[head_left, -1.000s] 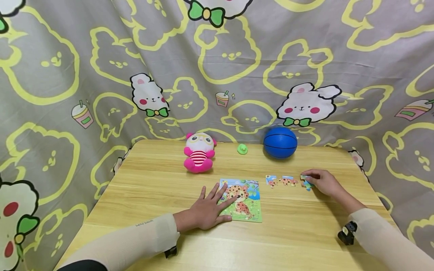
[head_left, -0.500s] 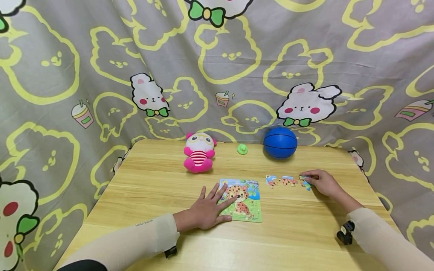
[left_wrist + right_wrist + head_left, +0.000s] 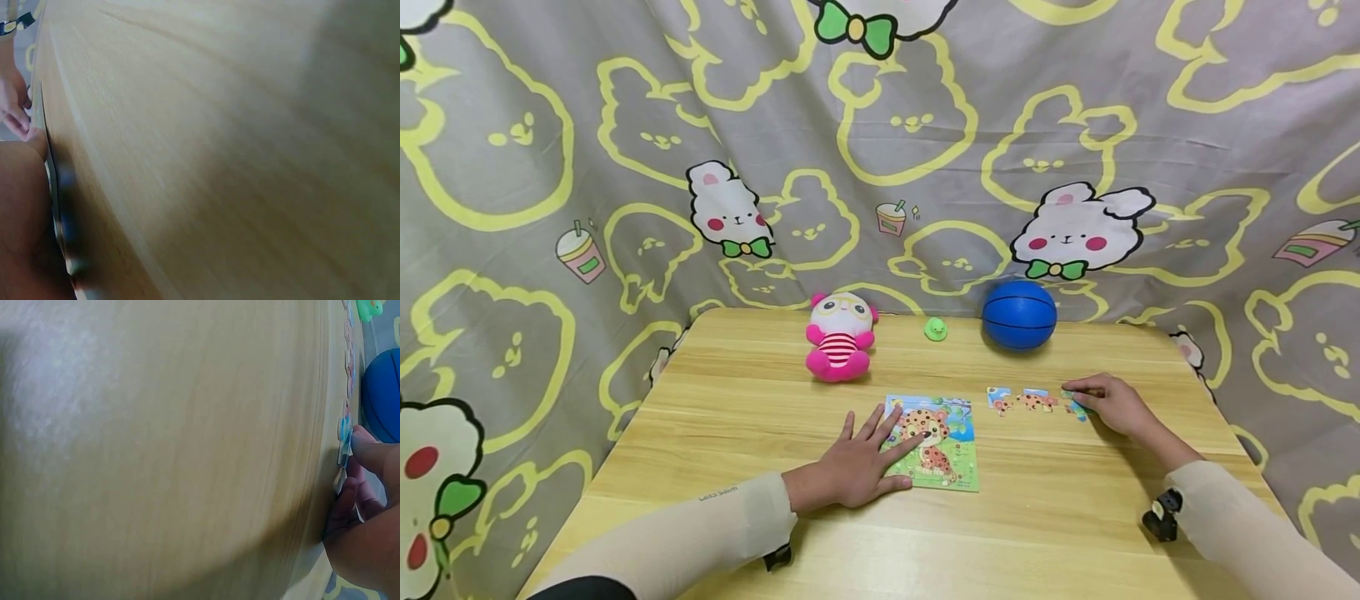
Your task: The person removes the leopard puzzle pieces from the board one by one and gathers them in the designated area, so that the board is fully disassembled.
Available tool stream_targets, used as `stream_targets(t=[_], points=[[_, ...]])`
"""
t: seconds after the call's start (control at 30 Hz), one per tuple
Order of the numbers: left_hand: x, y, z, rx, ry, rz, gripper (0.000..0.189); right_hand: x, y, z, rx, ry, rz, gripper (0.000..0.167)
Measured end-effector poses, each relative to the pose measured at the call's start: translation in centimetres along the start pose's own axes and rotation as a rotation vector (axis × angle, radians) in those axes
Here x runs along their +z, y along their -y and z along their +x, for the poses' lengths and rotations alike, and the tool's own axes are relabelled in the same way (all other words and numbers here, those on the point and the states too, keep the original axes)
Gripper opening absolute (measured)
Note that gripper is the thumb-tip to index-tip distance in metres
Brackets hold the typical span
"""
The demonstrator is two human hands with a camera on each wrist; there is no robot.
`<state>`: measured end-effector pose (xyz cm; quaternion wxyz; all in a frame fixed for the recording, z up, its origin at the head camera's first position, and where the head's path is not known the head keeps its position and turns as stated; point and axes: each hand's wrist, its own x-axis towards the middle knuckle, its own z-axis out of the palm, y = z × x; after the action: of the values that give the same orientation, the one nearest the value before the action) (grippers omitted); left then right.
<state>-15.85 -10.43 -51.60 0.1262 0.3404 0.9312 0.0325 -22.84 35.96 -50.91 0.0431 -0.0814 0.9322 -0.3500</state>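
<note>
My left hand [image 3: 859,467] lies flat with spread fingers on the left side of a square leopard jigsaw puzzle [image 3: 958,471], covering part of its picture. In the left wrist view that hand [image 3: 25,212] fills the lower left corner, at the puzzle's thin edge. Farther right, my right hand [image 3: 1112,406] pinches a blue-and-green puzzle piece [image 3: 1078,411] low over the table, its fingers hiding part of it. The right wrist view shows the thumb and fingers around this piece [image 3: 344,432]. Left of it lie more loose puzzle pieces [image 3: 1000,402] with leopard parts on them.
Along the back of the wooden table [image 3: 745,400] are a pink-and-white panda plush [image 3: 841,337], a small green rubber duck [image 3: 936,330] and a blue basketball [image 3: 1019,315]. A grey patterned curtain [image 3: 805,100] hangs close behind the table.
My right hand has shifted slightly to the left at the blue-and-green puzzle piece, and its fingers now cover more of it. The left hand has stayed flat on the puzzle.
</note>
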Motion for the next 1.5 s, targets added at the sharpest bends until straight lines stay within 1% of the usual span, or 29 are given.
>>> stream_targets(t=[0.27,0.33,0.5,0.73,0.87,1.03,1.23,1.37,1.5], points=[[-0.3,-0.1,-0.2,0.006,0.003,-0.016,0.070,0.0,0.1,0.1,-0.010,0.011,0.006,0.029],[-0.3,-0.1,-0.2,0.002,0.003,-0.009,0.070,0.0,0.0,0.1,-0.008,0.014,0.007,0.029],[-0.2,0.0,-0.2,0.003,-0.019,0.012,0.070,0.0,0.0,0.1,0.001,0.014,0.013,0.029],[-0.4,-0.1,-0.3,0.006,-0.035,-0.012,0.070,0.2,0.1,0.1,0.002,0.011,0.012,0.030],[-0.5,0.0,-0.2,0.007,-0.042,-0.012,0.071,0.2,0.0,0.1,0.008,0.007,0.008,0.031],[-0.8,-0.1,-0.1,0.013,-0.042,-0.037,0.071,0.2,0.1,0.0,0.026,0.003,0.004,0.035],[-1.1,-0.1,0.0,0.005,-0.033,-0.086,0.069,0.2,1.4,-0.2,-0.022,-0.001,-0.024,0.039],[-1.4,0.0,-0.1,0.009,-0.043,-0.102,0.068,0.5,2.8,-0.3,-0.039,-0.018,-0.046,0.039],[-1.5,0.4,-0.4,0.016,-0.061,-0.116,0.070,1.1,4.4,-0.3,-0.057,-0.039,-0.051,0.038]])
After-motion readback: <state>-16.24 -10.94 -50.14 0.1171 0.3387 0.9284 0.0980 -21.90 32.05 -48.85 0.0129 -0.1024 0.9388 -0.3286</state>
